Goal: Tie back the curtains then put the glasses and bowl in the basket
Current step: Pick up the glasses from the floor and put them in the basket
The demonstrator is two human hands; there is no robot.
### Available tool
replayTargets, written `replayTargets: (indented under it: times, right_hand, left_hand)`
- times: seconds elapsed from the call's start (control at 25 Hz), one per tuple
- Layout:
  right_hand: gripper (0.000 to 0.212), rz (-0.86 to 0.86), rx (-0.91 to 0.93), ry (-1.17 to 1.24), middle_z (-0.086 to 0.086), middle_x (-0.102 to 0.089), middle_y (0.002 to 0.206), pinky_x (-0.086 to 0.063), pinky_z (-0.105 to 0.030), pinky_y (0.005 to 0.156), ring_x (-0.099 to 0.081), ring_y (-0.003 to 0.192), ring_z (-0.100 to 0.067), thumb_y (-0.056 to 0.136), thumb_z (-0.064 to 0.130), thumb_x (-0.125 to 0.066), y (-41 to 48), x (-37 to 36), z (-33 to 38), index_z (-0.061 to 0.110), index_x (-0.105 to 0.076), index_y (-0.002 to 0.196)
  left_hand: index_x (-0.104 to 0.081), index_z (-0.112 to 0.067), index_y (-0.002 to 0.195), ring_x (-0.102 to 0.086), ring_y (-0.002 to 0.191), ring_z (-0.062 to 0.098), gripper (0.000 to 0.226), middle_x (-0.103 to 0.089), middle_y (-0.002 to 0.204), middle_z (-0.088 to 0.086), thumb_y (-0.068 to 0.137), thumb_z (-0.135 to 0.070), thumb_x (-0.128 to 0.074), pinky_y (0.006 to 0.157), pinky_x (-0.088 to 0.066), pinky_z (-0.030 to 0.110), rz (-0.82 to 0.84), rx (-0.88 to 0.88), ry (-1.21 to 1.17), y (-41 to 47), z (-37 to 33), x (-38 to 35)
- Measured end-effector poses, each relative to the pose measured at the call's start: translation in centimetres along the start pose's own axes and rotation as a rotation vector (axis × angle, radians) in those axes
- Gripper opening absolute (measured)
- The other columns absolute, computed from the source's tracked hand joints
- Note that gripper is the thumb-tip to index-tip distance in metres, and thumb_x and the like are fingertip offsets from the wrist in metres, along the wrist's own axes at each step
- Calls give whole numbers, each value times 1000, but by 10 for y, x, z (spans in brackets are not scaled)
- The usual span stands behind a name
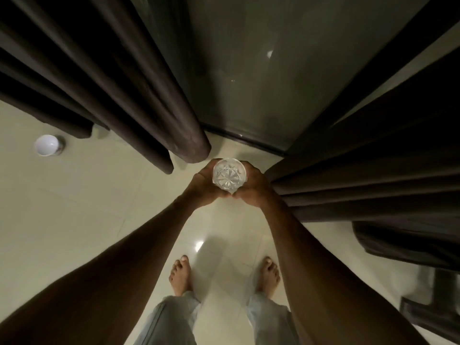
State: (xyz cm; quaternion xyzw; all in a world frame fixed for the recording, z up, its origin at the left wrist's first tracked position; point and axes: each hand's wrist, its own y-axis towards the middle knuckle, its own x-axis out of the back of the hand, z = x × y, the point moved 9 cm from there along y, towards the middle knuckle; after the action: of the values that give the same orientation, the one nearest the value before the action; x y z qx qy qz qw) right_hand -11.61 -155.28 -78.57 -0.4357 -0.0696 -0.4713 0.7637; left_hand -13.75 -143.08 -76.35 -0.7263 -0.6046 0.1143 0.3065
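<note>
A clear cut-glass tumbler (229, 176) sits upright between my two hands, seen from above. My left hand (206, 185) wraps its left side and my right hand (254, 186) wraps its right side, both held out in front of me above the floor. A white bowl (46, 145) stands on the pale tile floor at the far left, near the hem of the left dark brown curtain (119, 78). The right dark brown curtain (373, 170) hangs beside my right hand. No basket is in view.
A dark glass door (261, 70) shows between the two curtains. My bare feet (180, 277) stand on the glossy tile floor (87, 207) below my arms. A dark piece of furniture (433, 307) sits at the lower right.
</note>
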Motion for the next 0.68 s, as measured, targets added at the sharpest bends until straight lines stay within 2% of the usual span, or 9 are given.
replayTargets:
  times: [0.08, 0.16, 0.32, 0.44, 0.52, 0.56, 0.68]
  right_hand:
    - [78, -29, 4, 62, -4, -63, 130, -53, -38, 95, -59, 118, -25, 67, 8, -83, -62, 44, 38, 22, -49, 136]
    - [78, -62, 13, 110, -5, -65, 127, -53, -41, 95, -60, 117, -25, 63, 9, -84, -123, 82, 74, 23, -53, 133]
    - [77, -103, 48, 105, -4, -68, 121, -55, -42, 93, -64, 112, -25, 59, 15, -87, -219, 127, 130, 23, -57, 129]
    - [76, -103, 98, 33, -1, -67, 123, -56, -35, 89, -64, 114, -24, 63, 16, -88, -253, 146, 158, 24, -56, 131]
    - [69, -98, 124, 15, -2, -66, 125, -54, -27, 73, -65, 111, -25, 70, 15, -84, -286, 163, 170, 22, -56, 134]
    - [66, -108, 139, 24, -2, -67, 124, -52, -27, 71, -65, 109, -25, 72, 15, -83, -297, 170, 173, 22, -57, 133]
    - [66, -149, 173, 84, 0, -68, 123, -54, -31, 84, -66, 110, -22, 69, 17, -86, -319, 179, 177, 24, -59, 130]
  left_hand:
    - [-48, 1, 129, -57, 81, 5, 74, -58, 107, 7, 64, 28, -68, 49, -45, 8, 17, -25, -38, -60, -66, 4]
    - [-46, 5, 129, -58, 82, 9, 74, -57, 106, 9, 63, 32, -66, 50, -47, 9, 25, -44, -63, -117, -122, 9]
    - [-41, 9, 131, -64, 74, -5, 76, -56, 101, 8, 63, 39, -58, 54, -50, 10, 29, -74, -109, -210, -192, 13]
    - [-47, 4, 129, -61, 89, 10, 74, -58, 104, 7, 63, 32, -66, 59, -53, 10, -5, -82, -84, -241, -213, 16]
    - [-50, 3, 127, -58, 93, 16, 73, -59, 108, 9, 61, 28, -71, 60, -53, 11, -49, -105, -77, -270, -234, 18]
    - [-52, 2, 126, -59, 95, 18, 75, -60, 109, 9, 59, 25, -74, 63, -54, 14, -67, -114, -74, -279, -241, 18]
    - [-57, -6, 125, -63, 102, 21, 86, -66, 115, 10, 45, 4, -89, 79, -58, 31, -97, -118, -20, -294, -250, 18]
